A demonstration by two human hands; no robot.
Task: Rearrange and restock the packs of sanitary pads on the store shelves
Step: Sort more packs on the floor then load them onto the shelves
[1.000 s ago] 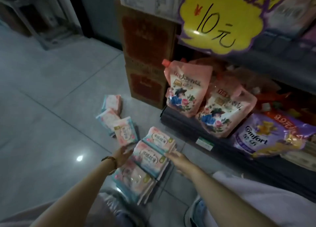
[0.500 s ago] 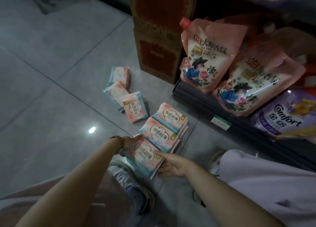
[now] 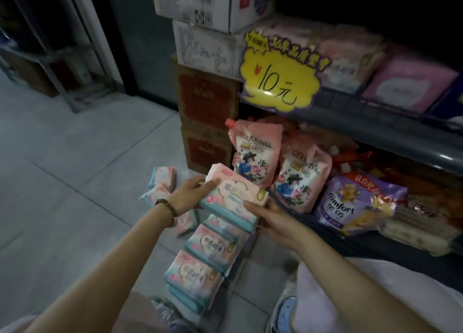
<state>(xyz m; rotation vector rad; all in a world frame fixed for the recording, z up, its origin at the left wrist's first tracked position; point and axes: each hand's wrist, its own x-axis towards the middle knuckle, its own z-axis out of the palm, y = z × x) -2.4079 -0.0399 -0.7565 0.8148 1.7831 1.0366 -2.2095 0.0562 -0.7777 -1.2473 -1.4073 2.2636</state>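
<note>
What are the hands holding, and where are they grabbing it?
Both hands hold a small stack of pad packs above the floor. The left hand grips its left end, thumb on top; the right hand grips its right end.

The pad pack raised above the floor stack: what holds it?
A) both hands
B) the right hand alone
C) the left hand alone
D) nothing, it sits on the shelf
A: the left hand grips the pad pack at one end, the right hand at the other.
</note>
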